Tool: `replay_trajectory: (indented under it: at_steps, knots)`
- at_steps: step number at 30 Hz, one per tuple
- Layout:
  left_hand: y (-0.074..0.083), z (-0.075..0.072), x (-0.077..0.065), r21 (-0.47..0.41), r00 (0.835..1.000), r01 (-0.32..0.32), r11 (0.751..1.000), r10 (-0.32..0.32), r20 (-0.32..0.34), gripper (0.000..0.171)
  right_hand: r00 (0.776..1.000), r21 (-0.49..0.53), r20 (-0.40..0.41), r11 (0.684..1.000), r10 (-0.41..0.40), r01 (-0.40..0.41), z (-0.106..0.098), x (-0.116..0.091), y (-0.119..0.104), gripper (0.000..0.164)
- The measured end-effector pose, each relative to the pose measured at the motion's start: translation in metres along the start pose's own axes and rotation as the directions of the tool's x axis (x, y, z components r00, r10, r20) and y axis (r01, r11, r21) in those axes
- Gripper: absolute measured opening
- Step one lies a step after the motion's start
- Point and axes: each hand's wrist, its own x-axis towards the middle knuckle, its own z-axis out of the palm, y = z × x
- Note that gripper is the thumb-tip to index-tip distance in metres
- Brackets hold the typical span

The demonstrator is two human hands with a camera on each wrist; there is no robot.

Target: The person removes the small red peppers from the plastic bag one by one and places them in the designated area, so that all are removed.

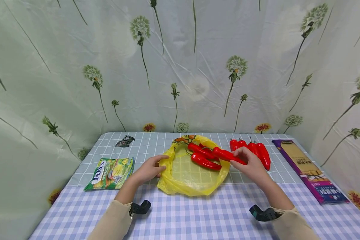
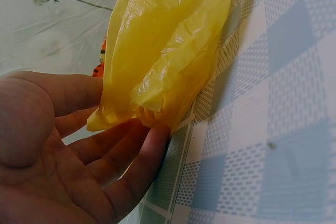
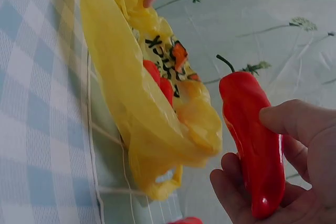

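Observation:
A yellow plastic bag [image 1: 186,189] lies with its mouth spread wide, and a few red peppers [image 1: 204,162] are inside near its far right side. At the bag's left edge, my left hand [image 1: 147,170] pinches the film between thumb and fingers; the left wrist view shows the yellow folds [image 2: 157,72] between them. My right hand [image 1: 252,166] grips another red pepper [image 3: 252,140] by its body, over the bag's right rim. That pepper's dark stem points toward the bag.
More red peppers [image 1: 263,155] lie in a row right of the bag. A purple and tan pasta packet [image 1: 309,170] lies at the far right. On the left are a green FOX'S candy bag [image 1: 112,173] and a small black wrapper [image 1: 125,141]. A floral curtain [image 1: 180,66] hangs behind.

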Motion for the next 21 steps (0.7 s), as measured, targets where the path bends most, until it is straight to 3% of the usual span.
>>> replay_trajectory:
  at_steps: [21]
  knots:
    - [0.000,0.001,0.000,0.008,1.000,0.006,1.000,-0.006,-0.005,0.045,0.996,-0.029,0.024,0.996,0.080,-0.080,-0.021,-0.012,0.019,0.052]
